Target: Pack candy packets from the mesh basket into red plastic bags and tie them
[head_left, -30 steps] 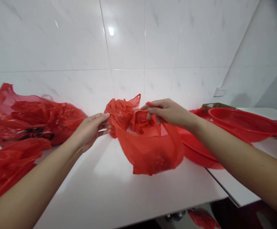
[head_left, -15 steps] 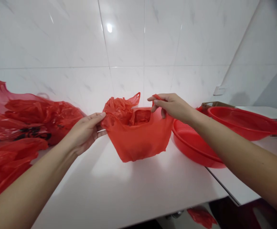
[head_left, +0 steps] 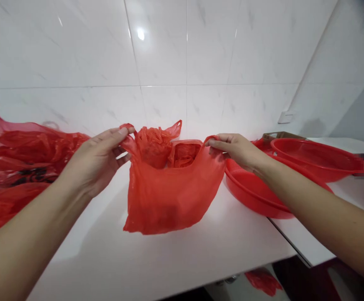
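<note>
A small red plastic bag (head_left: 166,196) hangs over the white counter (head_left: 169,259), stretched between both hands. My left hand (head_left: 96,161) pinches its left handle with thumb and fingers closed. My right hand (head_left: 237,148) pinches the right handle in the same way. The bag's mouth is pulled open, and crumpled red plastic (head_left: 182,152) shows inside it. Its bottom edge touches or nearly touches the counter.
A heap of larger red plastic bags (head_left: 21,163) lies at the left against the tiled wall. Two red plastic basins (head_left: 257,192) (head_left: 320,156) sit at the right, with a brown box (head_left: 279,135) behind them. The counter's front edge runs close below.
Both hands have shifted to the bag's two handles and pulled them apart and up. The bag now hangs taller and flatter, with its mouth open.
</note>
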Demonstrator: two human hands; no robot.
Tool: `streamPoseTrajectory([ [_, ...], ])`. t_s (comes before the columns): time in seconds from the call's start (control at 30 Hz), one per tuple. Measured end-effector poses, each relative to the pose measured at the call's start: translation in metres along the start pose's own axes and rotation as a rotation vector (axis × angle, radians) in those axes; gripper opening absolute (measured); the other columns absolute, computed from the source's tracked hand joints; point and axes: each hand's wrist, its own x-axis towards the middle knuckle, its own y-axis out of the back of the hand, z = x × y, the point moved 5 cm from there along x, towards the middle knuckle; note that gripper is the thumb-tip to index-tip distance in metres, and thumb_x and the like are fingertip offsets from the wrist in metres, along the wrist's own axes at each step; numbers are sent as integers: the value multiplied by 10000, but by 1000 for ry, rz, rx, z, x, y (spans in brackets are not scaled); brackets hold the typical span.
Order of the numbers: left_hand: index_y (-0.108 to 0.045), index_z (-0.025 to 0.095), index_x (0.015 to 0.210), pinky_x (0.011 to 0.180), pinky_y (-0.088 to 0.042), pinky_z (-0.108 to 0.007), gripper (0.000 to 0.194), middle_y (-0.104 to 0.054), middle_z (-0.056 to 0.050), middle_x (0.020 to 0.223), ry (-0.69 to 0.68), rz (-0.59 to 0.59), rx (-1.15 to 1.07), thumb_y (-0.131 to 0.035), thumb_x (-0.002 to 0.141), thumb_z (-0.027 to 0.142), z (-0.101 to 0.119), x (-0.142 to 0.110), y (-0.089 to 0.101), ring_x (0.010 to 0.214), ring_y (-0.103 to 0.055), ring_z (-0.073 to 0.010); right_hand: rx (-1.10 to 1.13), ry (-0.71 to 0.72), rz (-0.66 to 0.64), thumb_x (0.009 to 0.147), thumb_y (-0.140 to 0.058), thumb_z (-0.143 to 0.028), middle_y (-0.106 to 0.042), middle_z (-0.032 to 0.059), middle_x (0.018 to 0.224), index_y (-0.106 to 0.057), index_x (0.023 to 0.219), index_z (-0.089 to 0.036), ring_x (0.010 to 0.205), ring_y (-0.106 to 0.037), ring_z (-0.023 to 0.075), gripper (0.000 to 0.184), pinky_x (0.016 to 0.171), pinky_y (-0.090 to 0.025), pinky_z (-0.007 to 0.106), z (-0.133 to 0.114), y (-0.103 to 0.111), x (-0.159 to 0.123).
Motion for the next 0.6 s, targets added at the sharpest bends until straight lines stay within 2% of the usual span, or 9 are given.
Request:
streamPoseTrajectory([
  [0.1,-664,183,791,823,-453,-268,122,-656,6,920,-16,3,-21,-736,761,277,1,-4,-3,845,-575,-133,-48,43,-47,804,-665,-427,-674,55,792,-690,788,-161,661,-591,121,268,593,-475,247,-16,-4,-1],
  [0.2,-644,246,980,841,-480,-328,227,-656,-9,1017,19,-109,-63,-709,783,338,-8,-10,-13,901,-622,-177,-90,130,-75,823,-655,-403,-651,41,755,-666,743,-157,629,-563,107,259,596,-454,255,-36,-13,-4],
  [0.27,-564,319,1177,756,-506,-342,424,-652,-6,918,124,-226,6,-702,781,382,-22,-15,-24,776,-635,-175,-136,199,-106,834,-641,-383,-618,16,711,-658,741,-159,607,-532,93,243,564,-417,240,-49,-26,-6],
  [0.33,-486,356,1281,644,-496,-296,572,-590,29,755,212,-334,150,-721,759,368,-36,-20,-37,617,-571,-130,-201,273,-164,837,-627,-364,-577,-10,658,-654,726,-163,582,-497,81,232,526,-373,225,-61,-45,-7],
  [0.4,-564,305,1196,530,-435,-239,505,-476,55,633,257,-438,309,-745,725,327,-49,-22,-50,518,-457,-94,-253,343,-242,844,-605,-342,-566,-22,639,-654,706,-165,581,-489,77,230,514,-355,218,-71,-67,-10],
  [0.47,-649,231,909,443,-342,-210,215,-366,61,569,274,-500,400,-727,721,302,-58,-22,-61,471,-350,-75,-258,403,-317,854,-585,-321,-610,-17,697,-663,712,-168,642,-535,85,223,556,-393,217,-78,-87,-13],
  [0.5,-626,212,770,420,-305,-204,120,-321,62,549,284,-502,404,-698,740,304,-60,-20,-64,456,-302,-68,-244,434,-332,864,-573,-314,-640,-10,760,-670,733,-171,703,-566,94,217,603,-423,219,-80,-94,-15],
  [0.53,-585,204,683,407,-277,-198,160,-280,65,534,293,-480,385,-663,766,316,-62,-17,-64,444,-260,-63,-226,463,-327,877,-558,-306,-664,-3,841,-680,776,-176,783,-590,105,205,668,-448,226,-81,-97,-15],
  [0.6,-538,203,651,402,-257,-191,245,-220,74,522,317,-408,308,-604,818,370,-64,-12,-61,431,-208,-58,-201,504,-252,896,-535,-282,-672,2,989,-683,904,-193,918,-595,120,173,789,-462,247,-75,-96,-13],
])
